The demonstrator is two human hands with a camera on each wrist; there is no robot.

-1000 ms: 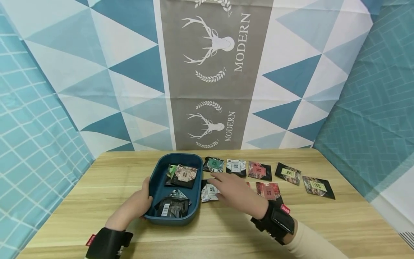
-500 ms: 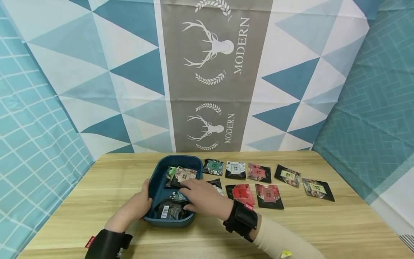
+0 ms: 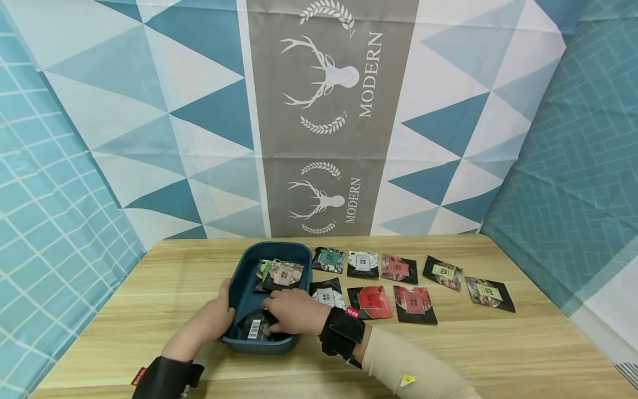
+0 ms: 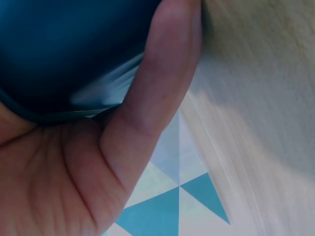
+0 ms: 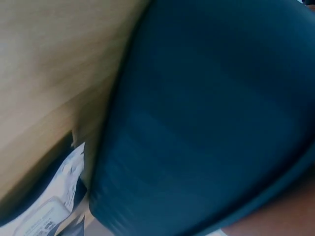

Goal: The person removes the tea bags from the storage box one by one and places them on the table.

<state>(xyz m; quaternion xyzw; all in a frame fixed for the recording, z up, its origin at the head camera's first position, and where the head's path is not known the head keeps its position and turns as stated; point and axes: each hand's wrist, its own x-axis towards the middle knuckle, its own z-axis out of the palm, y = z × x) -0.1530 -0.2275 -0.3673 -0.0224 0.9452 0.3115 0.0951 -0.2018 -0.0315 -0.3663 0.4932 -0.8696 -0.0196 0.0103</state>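
A dark blue rectangular box stands on the table. My left hand grips its left wall; the thumb lies along the outside in the left wrist view. My right hand reaches over the right rim into the box, its thumb and fingers around the upper edge of a black sachet with a white barcode label. Its fingertips are partly hidden. At the back of the box lie a brown-patterned sachet and a green one. The right wrist view shows mostly the box's outer wall.
Right of the box, several sachets lie in two rows, including a green-labelled one, a white one, red ones and a yellow-labelled one. A white-and-black sachet lies close beside the box. Patterned cloth hangs behind the table.
My right hand has moved left from over the table sachets into the box, onto the black sachet, which has shifted slightly. The white-and-black sachet is uncovered again. My left hand stays at the box.
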